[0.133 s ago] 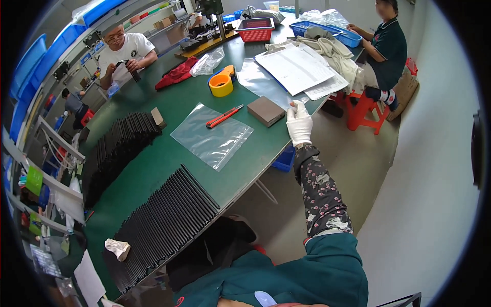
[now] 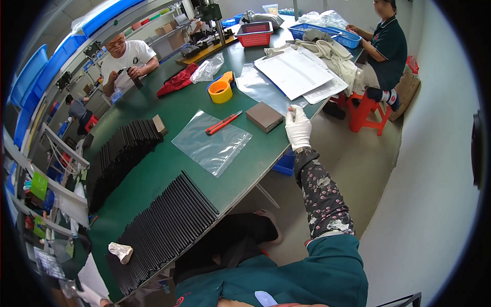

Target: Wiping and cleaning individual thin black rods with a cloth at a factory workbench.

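My right hand (image 2: 298, 128), in a white glove, is at the table's right edge with its fingers curled closed. Whether anything is pinched in it is too small to make out. Nearest to it are a brown-grey rectangular block (image 2: 264, 116) and a clear plastic sheet (image 2: 255, 84) partly under papers. My left hand (image 2: 90, 295), also white-gloved, shows only in part at the lower left corner, beside a white paper (image 2: 92, 273); its fingers are unclear. A long row of black rods (image 2: 166, 225) lies along the near edge, a crumpled white piece (image 2: 120, 252) on its left end.
A clear zip bag (image 2: 210, 148) with a red utility knife (image 2: 223, 123) lies mid-table. Farther back are yellow tape (image 2: 220, 92), a red cloth (image 2: 177, 82), a red basket (image 2: 254, 35) and papers (image 2: 294, 71). A second black rod pile (image 2: 123, 156) stands left. Two people sit nearby.
My left hand has come into view at the lower left corner. The right hand stays almost where it was, with a slight shift of the whole view.
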A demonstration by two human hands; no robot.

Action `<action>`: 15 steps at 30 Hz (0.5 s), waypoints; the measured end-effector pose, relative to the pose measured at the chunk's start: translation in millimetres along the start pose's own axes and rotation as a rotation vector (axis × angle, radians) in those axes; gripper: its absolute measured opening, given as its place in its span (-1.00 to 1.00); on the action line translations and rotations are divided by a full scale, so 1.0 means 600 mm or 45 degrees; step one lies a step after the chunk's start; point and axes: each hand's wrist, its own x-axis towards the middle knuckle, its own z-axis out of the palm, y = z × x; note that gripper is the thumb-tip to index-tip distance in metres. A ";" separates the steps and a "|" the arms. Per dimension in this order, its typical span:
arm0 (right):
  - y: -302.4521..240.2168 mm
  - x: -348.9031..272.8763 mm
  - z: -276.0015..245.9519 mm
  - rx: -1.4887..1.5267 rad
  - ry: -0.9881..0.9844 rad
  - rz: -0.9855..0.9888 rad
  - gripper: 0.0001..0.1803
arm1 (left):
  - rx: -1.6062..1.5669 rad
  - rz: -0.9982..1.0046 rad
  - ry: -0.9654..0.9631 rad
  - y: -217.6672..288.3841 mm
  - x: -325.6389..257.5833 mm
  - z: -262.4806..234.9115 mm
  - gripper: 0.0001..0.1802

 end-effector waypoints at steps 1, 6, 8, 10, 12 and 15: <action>-0.012 0.003 -0.007 -0.011 -0.074 0.054 -0.71 | 0.023 0.172 0.033 0.060 0.012 -0.007 -0.47; -0.019 0.081 -0.041 0.561 -0.176 0.744 -0.41 | -0.310 0.979 -0.051 0.416 -0.072 0.041 -0.40; 0.006 0.127 -0.037 0.744 0.005 0.848 -0.36 | -0.966 0.869 -0.436 0.569 -0.137 0.033 -0.40; 0.040 0.174 -0.052 0.807 0.051 0.924 -0.40 | -1.113 1.073 -0.650 0.729 -0.223 0.009 -0.39; 0.065 0.210 -0.069 0.683 0.088 1.005 -0.33 | -1.070 1.390 -0.702 0.855 -0.295 0.033 -0.38; 0.094 0.230 -0.052 0.598 0.042 1.042 -0.54 | -1.216 1.715 -0.824 1.011 -0.428 0.076 -0.38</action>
